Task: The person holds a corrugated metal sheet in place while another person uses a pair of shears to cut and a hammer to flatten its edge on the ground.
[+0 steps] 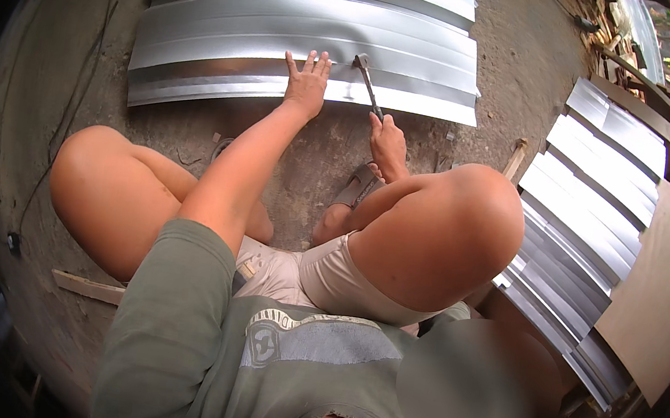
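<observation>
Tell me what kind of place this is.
Likely an outdoor metalworking yard: corrugated metal sheet on the dirt ground, more stacked sheets, and a hammer in the right hand.

Left hand (305,85) lies flat, fingers spread; right hand (389,140) seems clenched, arm bent.

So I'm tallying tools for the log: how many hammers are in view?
1. The hammer is in the right hand, its head on the corrugated metal sheet beside the flat left hand. Others may be hidden among the stacked sheets.
</observation>
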Motion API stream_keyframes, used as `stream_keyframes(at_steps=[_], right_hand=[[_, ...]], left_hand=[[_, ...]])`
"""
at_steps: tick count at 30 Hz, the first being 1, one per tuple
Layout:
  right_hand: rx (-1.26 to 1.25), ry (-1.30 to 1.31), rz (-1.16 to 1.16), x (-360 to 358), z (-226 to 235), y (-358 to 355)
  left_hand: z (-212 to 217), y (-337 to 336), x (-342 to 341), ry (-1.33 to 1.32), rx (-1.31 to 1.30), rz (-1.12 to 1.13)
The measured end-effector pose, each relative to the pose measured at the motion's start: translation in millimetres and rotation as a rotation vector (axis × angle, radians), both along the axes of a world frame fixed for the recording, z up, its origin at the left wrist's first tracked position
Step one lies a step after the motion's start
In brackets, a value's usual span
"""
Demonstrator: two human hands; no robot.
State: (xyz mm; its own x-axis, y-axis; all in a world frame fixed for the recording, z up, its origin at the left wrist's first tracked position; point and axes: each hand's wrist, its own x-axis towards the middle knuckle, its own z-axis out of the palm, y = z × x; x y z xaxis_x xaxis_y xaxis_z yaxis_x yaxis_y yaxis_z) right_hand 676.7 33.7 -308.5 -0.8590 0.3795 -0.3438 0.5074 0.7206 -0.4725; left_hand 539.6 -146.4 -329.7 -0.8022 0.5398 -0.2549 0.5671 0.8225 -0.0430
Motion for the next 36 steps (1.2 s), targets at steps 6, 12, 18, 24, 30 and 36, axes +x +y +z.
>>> stream_keyframes(at_steps=[6,12,18,24,30,36], right_hand=[[-0.007,-0.008,-0.028,5.5,3.8,11.4],[-0.033,0.007,-0.112,13.8,2.5,22.7],[-0.004,0.028,-0.128,17.3,-7.5,29.2],[-0.007,-0.026,-0.174,21.7,-10.0,37.5],[-0.010,0.016,-0.171,22.2,-1.3,37.1],[0.043,0.024,-0.216,27.4,-14.5,49.9]], left_hand=[[-4.5,-0.1,1.9,0.010,-0.008,-0.004],[-0.2,5.7,-1.1,0.022,-0.036,-0.013],[-1.1,7.3,0.3,-0.006,-0.034,-0.010],[-3.7,6.9,-0.4,0.037,-0.010,-0.019],[-6.9,0.7,-1.1,0.025,-0.022,-0.016],[-0.1,9.7,-0.1,0.025,-0.021,-0.030]])
